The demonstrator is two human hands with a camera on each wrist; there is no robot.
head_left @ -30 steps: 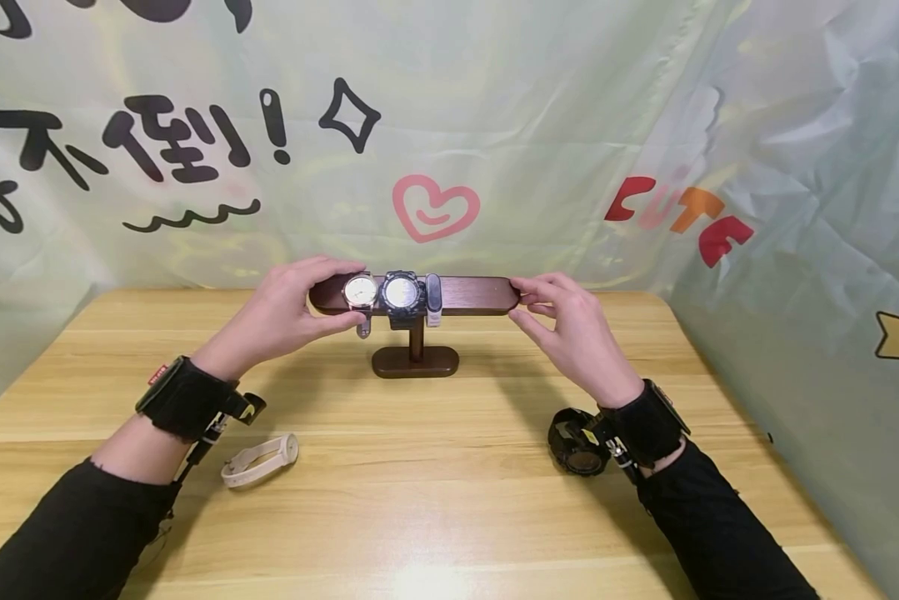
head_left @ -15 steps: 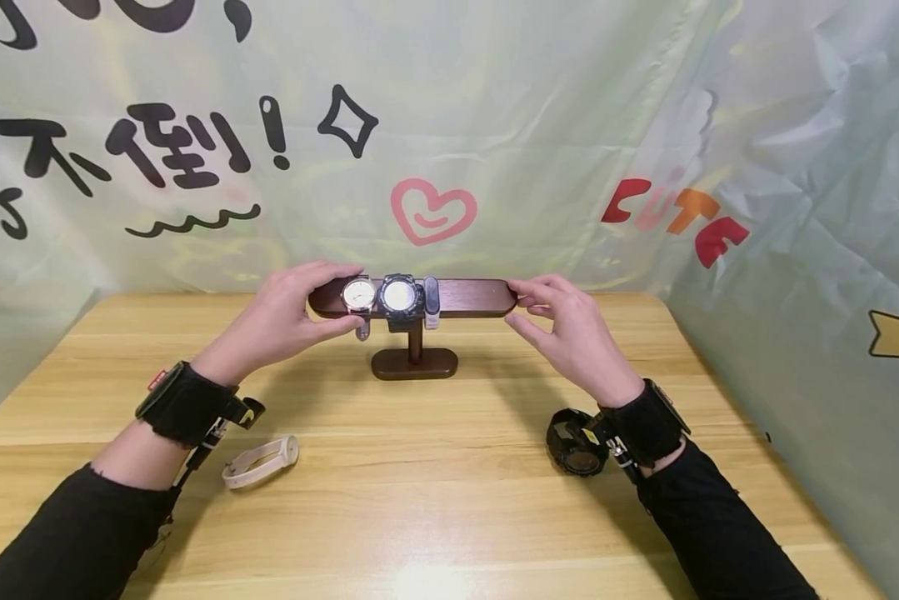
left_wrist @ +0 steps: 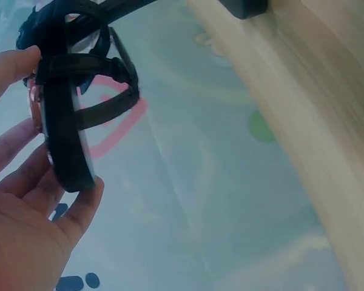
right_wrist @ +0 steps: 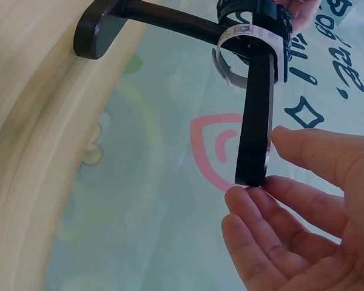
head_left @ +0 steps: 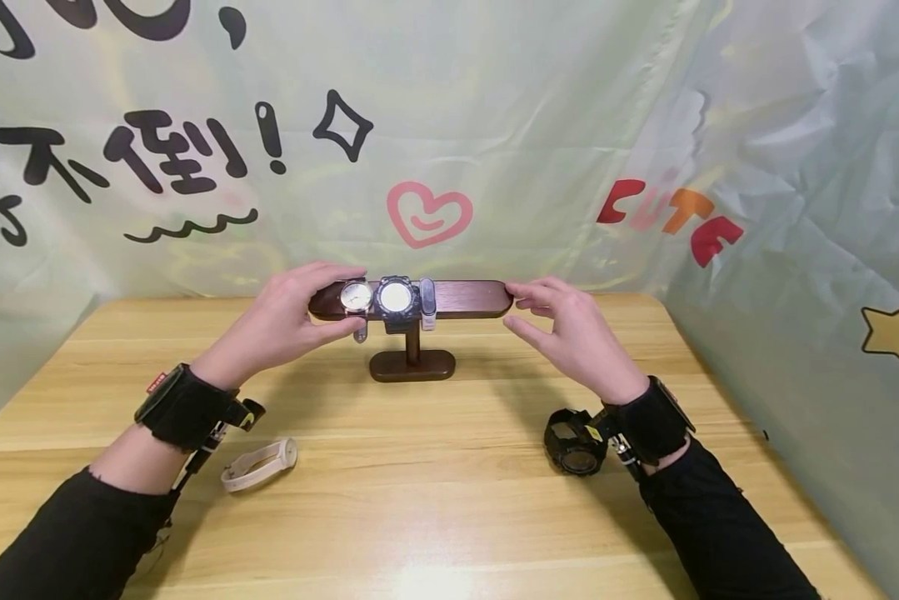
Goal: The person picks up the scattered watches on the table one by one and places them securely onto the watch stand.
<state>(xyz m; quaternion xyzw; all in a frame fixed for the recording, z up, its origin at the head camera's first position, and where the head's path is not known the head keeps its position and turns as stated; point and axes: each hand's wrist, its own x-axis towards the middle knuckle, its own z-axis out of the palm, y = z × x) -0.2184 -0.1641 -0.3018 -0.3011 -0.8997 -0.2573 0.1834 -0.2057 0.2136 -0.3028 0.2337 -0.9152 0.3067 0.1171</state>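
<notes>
The person's left hand (head_left: 292,312) bends round the left end of a dark brown wooden bar (head_left: 473,298), thumb below and fingers above, gripping a round, pale-faced watch with a slim metal case (head_left: 356,297) that sits strapped there. Just beside it on the bar I see a chunky black watch with a bright round face (head_left: 396,297), then a narrow dark-faced fitness band with a pale strap (head_left: 428,302). The bar rides on a short post above an oval brown base (head_left: 412,366), towards the back of the light wood-grain table (head_left: 419,467). The right hand (head_left: 569,321) is loosely spread, fingertips at the bar's right end, without a firm grip. Nearer me, a cream-coloured looped band (head_left: 260,467) lies below the left forearm, and a black round-faced watch (head_left: 575,450) lies beside the right wrist.
</notes>
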